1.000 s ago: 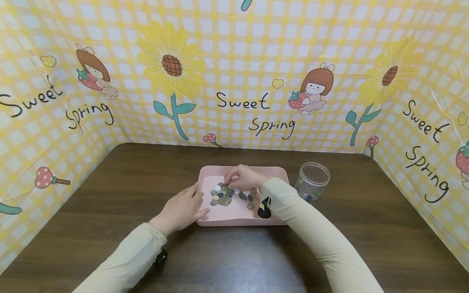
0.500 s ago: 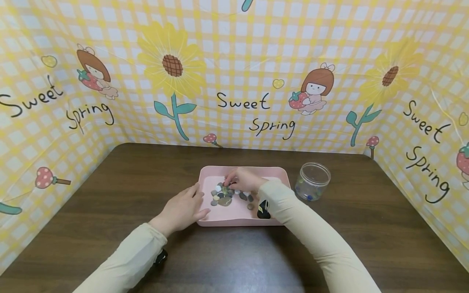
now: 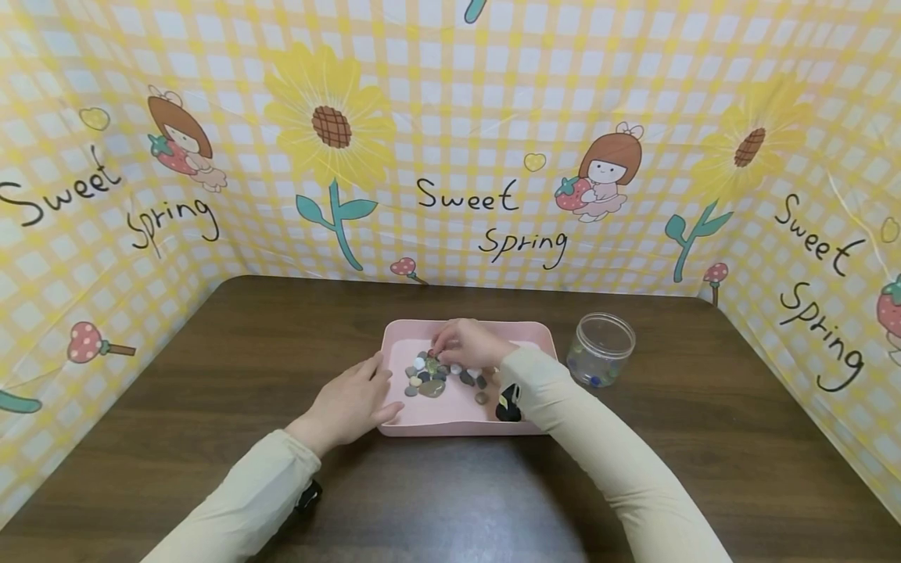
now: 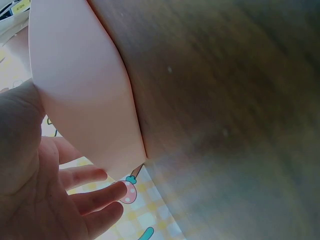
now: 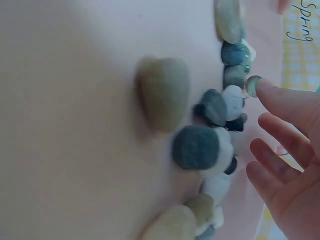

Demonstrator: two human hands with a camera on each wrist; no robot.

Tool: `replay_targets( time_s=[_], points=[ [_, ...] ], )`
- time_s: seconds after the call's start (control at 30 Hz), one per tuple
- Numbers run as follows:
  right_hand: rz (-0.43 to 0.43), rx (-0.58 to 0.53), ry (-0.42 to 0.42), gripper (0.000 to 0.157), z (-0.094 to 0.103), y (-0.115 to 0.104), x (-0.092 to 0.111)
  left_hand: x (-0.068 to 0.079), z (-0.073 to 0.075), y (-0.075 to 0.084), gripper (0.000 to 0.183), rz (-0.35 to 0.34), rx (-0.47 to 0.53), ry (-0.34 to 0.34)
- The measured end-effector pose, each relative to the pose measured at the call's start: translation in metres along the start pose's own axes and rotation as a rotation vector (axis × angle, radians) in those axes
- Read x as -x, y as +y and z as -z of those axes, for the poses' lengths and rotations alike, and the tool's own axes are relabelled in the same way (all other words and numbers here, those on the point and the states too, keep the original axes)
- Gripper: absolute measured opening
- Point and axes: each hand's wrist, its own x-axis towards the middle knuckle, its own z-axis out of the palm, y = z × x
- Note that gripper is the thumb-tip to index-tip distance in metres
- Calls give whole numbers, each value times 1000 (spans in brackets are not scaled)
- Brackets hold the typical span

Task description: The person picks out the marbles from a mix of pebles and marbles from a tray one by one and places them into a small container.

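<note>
A shallow pink tray (image 3: 450,428) holds a cluster of pebbles (image 3: 432,388) in grey, white and tan. At the tray's left end, my left hand (image 3: 346,403) rests against the rim, fingers straight and the thumb over the front corner. Its fingers (image 4: 97,197) lie along the outside wall in the left wrist view. My right hand (image 3: 470,344) reaches into the tray over the back of the cluster. In the right wrist view, a small glass marble (image 5: 253,86) is pinched at the thumb tip, beside the pebbles; the index finger is mostly hidden.
A clear open jar (image 3: 601,350) with several marbles at its bottom stands right of the tray, close to the right forearm. The dark wooden table (image 3: 436,500) is bordered behind and at both sides by a yellow checked cloth (image 3: 450,117).
My right hand makes only small shifts over the back of the pebble cluster. The left hand, the tray and the jar hold their places.
</note>
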Motion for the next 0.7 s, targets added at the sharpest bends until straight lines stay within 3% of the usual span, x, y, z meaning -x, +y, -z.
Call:
replay_targets(
  time_s=[0.2, 0.4, 0.7],
  points=[
    [-17, -9, 45, 12, 12, -7, 5, 0, -1, 0, 60, 2, -3, 5],
    [45, -24, 76, 16, 24, -4, 11, -1, -2, -1, 60, 2, -9, 8],
    [62, -139, 115, 17, 44, 6, 27, 1, -2, 0, 57, -13, -8, 39]
  ],
)
